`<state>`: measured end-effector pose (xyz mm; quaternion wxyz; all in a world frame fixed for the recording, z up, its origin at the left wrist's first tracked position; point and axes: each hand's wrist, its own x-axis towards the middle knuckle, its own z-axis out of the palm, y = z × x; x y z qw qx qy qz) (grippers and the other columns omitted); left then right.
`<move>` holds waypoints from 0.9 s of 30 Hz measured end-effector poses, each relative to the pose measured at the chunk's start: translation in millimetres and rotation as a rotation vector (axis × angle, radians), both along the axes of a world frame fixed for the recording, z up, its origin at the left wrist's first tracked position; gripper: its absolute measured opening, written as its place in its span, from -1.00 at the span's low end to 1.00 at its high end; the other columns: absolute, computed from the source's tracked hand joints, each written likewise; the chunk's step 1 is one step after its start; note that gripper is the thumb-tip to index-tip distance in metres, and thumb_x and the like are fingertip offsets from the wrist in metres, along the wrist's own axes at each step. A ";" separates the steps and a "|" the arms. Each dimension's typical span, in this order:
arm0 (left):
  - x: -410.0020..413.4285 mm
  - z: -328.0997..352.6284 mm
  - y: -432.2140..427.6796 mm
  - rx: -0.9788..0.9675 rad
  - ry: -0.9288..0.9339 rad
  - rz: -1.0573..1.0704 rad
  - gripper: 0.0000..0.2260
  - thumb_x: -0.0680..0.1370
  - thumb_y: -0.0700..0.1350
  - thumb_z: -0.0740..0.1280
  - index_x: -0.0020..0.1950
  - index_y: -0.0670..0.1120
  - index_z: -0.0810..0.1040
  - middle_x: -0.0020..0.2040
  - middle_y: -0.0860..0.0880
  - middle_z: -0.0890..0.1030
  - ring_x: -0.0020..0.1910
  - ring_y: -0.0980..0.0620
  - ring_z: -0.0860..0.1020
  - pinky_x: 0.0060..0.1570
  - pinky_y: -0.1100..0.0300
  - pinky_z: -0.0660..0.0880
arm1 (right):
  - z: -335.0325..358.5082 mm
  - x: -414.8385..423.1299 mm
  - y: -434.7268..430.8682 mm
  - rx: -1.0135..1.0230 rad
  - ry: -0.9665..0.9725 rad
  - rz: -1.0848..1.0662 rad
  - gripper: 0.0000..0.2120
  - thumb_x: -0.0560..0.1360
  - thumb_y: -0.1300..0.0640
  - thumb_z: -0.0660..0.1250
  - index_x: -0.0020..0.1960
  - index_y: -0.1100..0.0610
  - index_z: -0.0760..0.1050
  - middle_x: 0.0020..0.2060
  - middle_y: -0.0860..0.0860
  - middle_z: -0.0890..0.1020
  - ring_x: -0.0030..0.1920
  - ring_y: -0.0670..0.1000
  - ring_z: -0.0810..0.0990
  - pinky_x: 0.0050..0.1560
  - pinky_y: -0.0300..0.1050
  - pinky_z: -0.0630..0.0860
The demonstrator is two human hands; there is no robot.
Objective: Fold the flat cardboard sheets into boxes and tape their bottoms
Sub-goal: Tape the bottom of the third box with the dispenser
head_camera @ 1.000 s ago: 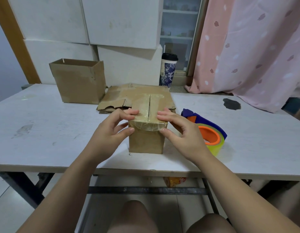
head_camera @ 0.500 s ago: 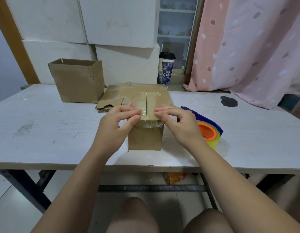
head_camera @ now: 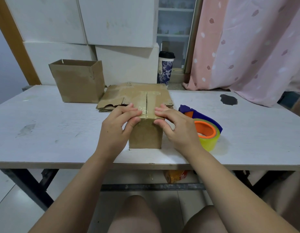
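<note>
1. Head view is showing me a small cardboard box [head_camera: 145, 132] standing bottom-up on the white desk [head_camera: 45, 132], close to the near edge, with its taped flaps facing the ceiling.
2. I am seeing my left hand [head_camera: 117, 130] and right hand [head_camera: 177, 130] apart, one on each side of the box. Neither is clamped around it: the fingers are lying on the top at the near edge, and each thumb is pressing against the near face just below that edge.
3. Clear tape is running along the centre seam between the two flaps, and its near end is folding over the edge onto the near face. I am judging this step to be the smoothing-down of that tape end.
4. To do it well, I am planning to press outward from the seam toward each corner, so that no bubble or wrinkle stays under the film, and to rub the folded-over end flat against the near face so it is not lifting.
5. I am keeping the downward push light, since the box is hollow and the flaps could sag inward and open the seam.
6. The tape dispenser [head_camera: 204, 128], with its orange core and yellowish roll, is lying on the desk just beside my right wrist, ready if a second strip is needed.
7. Behind the box, the remaining flat cardboard sheets [head_camera: 115, 100] are lying in a low stack, and a finished open box [head_camera: 78, 81] is standing upright at the far left.
</note>
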<state>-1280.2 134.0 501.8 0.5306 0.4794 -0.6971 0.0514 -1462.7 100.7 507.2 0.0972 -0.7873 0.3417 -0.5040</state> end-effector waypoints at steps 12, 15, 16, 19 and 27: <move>2.1 0.2 1.5 0.081 0.096 -0.092 -0.78 0.55 -0.26 0.30 0.12 -0.02 0.60 0.04 0.14 0.54 0.27 0.17 0.43 0.24 0.34 0.35 | -6.3 0.7 -0.8 -0.023 -0.088 0.020 -0.81 0.54 0.26 0.30 0.10 0.24 0.63 0.08 -0.03 0.64 0.27 -0.10 0.49 0.29 -0.21 0.42; 6.3 6.6 2.6 0.183 0.147 -0.156 -0.74 0.53 -0.25 0.32 0.10 0.09 0.57 0.05 0.20 0.54 0.26 0.28 0.42 0.20 0.44 0.33 | -8.7 3.0 -2.0 -0.144 -0.008 -0.027 -0.80 0.53 0.29 0.29 0.09 0.29 0.62 0.07 0.11 0.67 0.25 0.06 0.55 0.26 -0.10 0.46; 10.0 9.8 3.0 0.239 0.164 -0.188 -0.72 0.52 -0.24 0.32 0.09 0.13 0.57 0.06 0.20 0.55 0.26 0.33 0.41 0.17 0.49 0.31 | -9.0 2.4 -2.8 -0.152 0.003 -0.027 -0.80 0.53 0.28 0.29 0.10 0.29 0.62 0.07 0.11 0.67 0.25 0.08 0.56 0.26 -0.08 0.46; 21.9 16.0 4.8 0.338 0.111 -0.231 -0.68 0.56 -0.25 0.28 0.13 0.16 0.56 0.12 0.25 0.54 0.26 0.39 0.37 0.14 0.55 0.26 | -8.8 -0.2 -2.5 -0.073 -0.034 0.013 -0.79 0.54 0.23 0.29 0.12 0.25 0.61 0.11 0.04 0.65 0.28 0.00 0.52 0.29 -0.16 0.42; 17.6 14.4 7.4 0.238 0.068 -0.189 -0.68 0.55 -0.32 0.27 0.15 0.07 0.54 0.11 0.14 0.56 0.25 0.34 0.40 0.19 0.51 0.27 | -10.4 2.0 2.1 0.024 -0.084 0.020 -0.78 0.50 0.23 0.37 0.14 0.22 0.61 0.13 -0.03 0.62 0.29 -0.17 0.43 0.31 -0.25 0.38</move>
